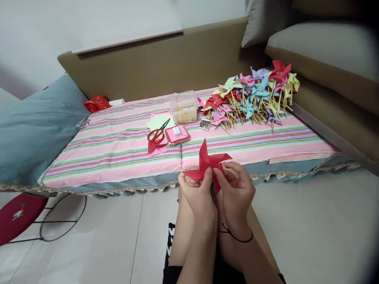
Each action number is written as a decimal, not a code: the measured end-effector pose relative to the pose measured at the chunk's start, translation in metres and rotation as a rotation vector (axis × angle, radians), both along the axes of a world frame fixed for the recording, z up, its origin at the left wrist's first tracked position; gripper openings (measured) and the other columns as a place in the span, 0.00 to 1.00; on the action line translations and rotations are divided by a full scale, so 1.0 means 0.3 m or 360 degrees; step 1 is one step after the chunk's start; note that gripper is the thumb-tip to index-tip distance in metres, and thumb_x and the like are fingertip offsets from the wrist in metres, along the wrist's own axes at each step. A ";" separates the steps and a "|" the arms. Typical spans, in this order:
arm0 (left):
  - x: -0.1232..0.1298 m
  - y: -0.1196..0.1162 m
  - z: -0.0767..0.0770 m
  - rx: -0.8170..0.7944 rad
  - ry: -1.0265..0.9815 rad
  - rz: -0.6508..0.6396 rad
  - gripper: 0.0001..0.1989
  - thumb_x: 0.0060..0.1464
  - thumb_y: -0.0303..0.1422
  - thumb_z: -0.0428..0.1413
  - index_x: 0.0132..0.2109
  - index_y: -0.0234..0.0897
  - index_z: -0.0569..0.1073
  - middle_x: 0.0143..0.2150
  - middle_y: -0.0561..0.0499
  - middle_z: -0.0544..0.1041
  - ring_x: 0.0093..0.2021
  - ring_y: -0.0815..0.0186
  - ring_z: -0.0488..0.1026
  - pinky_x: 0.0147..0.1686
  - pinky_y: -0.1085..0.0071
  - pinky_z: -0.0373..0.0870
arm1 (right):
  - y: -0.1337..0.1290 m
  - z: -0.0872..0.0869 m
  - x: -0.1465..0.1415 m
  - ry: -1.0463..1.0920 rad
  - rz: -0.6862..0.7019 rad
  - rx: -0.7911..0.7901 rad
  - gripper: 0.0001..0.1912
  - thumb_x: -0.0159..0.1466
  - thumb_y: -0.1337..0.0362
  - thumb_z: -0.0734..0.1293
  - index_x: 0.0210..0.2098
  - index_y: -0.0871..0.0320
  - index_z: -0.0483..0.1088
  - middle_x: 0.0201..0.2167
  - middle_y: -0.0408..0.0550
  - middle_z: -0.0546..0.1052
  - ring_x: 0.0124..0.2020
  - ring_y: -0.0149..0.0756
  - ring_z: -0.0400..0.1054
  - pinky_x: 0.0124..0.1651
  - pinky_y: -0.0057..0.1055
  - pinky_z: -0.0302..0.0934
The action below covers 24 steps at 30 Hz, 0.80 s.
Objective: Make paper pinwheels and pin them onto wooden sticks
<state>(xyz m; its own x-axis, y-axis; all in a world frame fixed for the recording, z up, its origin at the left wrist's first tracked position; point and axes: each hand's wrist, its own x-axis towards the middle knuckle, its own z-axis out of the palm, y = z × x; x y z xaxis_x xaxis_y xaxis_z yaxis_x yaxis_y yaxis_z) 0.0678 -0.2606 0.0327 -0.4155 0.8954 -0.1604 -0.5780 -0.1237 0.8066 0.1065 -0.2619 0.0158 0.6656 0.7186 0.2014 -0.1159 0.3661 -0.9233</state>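
A red paper pinwheel [207, 162], its blades partly folded in, is held above my knees. My left hand [199, 193] grips its lower left part, with the thumb pressed near the centre. My right hand [237, 193] pinches the lower right part, its thumb beside the left thumb. A black cord circles my right wrist. Beyond the hands, red-handled scissors [156, 136] lie by a stack of red and pink paper squares [185, 137] with a small white block on top. A clear box [183, 98] of sticks and a small metal-looking case [205, 124] stand behind.
Many-coloured finished pinwheels on sticks [248, 102] are piled at the right of the striped cloth [118, 157]. A red plastic bag [97, 103] and a white box [117, 102] lie at the back left. A dark red stool [20, 217] stands at lower left.
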 end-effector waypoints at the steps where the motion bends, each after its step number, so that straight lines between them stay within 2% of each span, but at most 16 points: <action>1: 0.000 0.001 -0.001 -0.0003 0.0002 0.0004 0.23 0.45 0.28 0.67 0.42 0.38 0.62 0.32 0.52 0.79 0.31 0.70 0.77 0.38 0.71 0.74 | 0.001 0.003 0.000 0.0163 0.0055 0.0013 0.16 0.55 0.66 0.75 0.40 0.53 0.68 0.42 0.44 0.72 0.32 0.29 0.72 0.37 0.31 0.70; 4: -0.001 0.005 -0.010 -0.0009 -0.0006 -0.0006 0.23 0.44 0.28 0.67 0.42 0.39 0.61 0.33 0.53 0.79 0.32 0.69 0.78 0.40 0.68 0.74 | 0.003 0.010 0.006 0.0539 0.0246 -0.0013 0.29 0.52 0.67 0.76 0.47 0.50 0.59 0.45 0.45 0.75 0.34 0.29 0.74 0.39 0.32 0.72; 7: -0.002 0.007 -0.015 -0.0008 -0.0024 -0.0043 0.24 0.44 0.29 0.67 0.43 0.40 0.61 0.33 0.54 0.78 0.34 0.68 0.78 0.41 0.67 0.74 | 0.007 0.009 0.016 0.0712 0.0401 -0.0129 0.38 0.52 0.66 0.77 0.54 0.51 0.53 0.45 0.50 0.78 0.39 0.34 0.76 0.45 0.38 0.71; 11: -0.003 0.008 -0.011 -0.0002 -0.0047 -0.0051 0.23 0.45 0.29 0.67 0.42 0.41 0.61 0.35 0.54 0.79 0.34 0.68 0.78 0.43 0.66 0.73 | 0.017 0.001 0.019 0.0713 0.0384 -0.0170 0.52 0.49 0.65 0.78 0.63 0.48 0.43 0.57 0.57 0.70 0.44 0.37 0.75 0.48 0.42 0.70; 13: -0.003 0.007 -0.010 -0.0011 -0.0051 -0.0042 0.23 0.44 0.29 0.67 0.41 0.41 0.61 0.35 0.54 0.78 0.33 0.69 0.78 0.43 0.67 0.73 | 0.020 0.002 0.018 0.0700 0.0375 -0.0188 0.57 0.48 0.64 0.78 0.65 0.46 0.39 0.59 0.57 0.69 0.44 0.38 0.75 0.49 0.43 0.70; 16: -0.003 0.005 -0.014 -0.0022 -0.0042 -0.0032 0.23 0.44 0.29 0.67 0.42 0.41 0.62 0.35 0.55 0.78 0.34 0.70 0.77 0.43 0.67 0.73 | 0.017 0.012 0.019 0.0758 0.0423 -0.0213 0.58 0.49 0.65 0.77 0.67 0.50 0.38 0.44 0.48 0.78 0.40 0.35 0.76 0.49 0.40 0.70; 18: -0.002 0.003 -0.017 -0.0021 -0.0045 -0.0049 0.23 0.45 0.28 0.67 0.43 0.41 0.62 0.35 0.54 0.78 0.35 0.69 0.77 0.44 0.66 0.73 | 0.011 0.020 0.022 0.0811 0.0466 -0.0203 0.56 0.51 0.66 0.77 0.67 0.54 0.39 0.34 0.41 0.80 0.34 0.32 0.75 0.47 0.36 0.70; 21: 0.000 0.000 -0.018 -0.0015 -0.0036 -0.0065 0.23 0.46 0.28 0.67 0.43 0.40 0.62 0.34 0.54 0.78 0.34 0.69 0.77 0.43 0.66 0.73 | 0.002 0.024 0.028 0.0826 0.0496 -0.0167 0.53 0.51 0.67 0.76 0.67 0.55 0.42 0.29 0.37 0.79 0.30 0.29 0.74 0.44 0.32 0.69; 24: 0.002 0.000 -0.020 -0.0016 -0.0017 -0.0059 0.23 0.45 0.28 0.67 0.44 0.40 0.62 0.32 0.55 0.78 0.33 0.70 0.77 0.41 0.68 0.73 | 0.000 0.020 0.033 0.0778 0.0492 -0.0167 0.51 0.51 0.66 0.76 0.66 0.53 0.44 0.28 0.36 0.78 0.31 0.30 0.74 0.43 0.33 0.69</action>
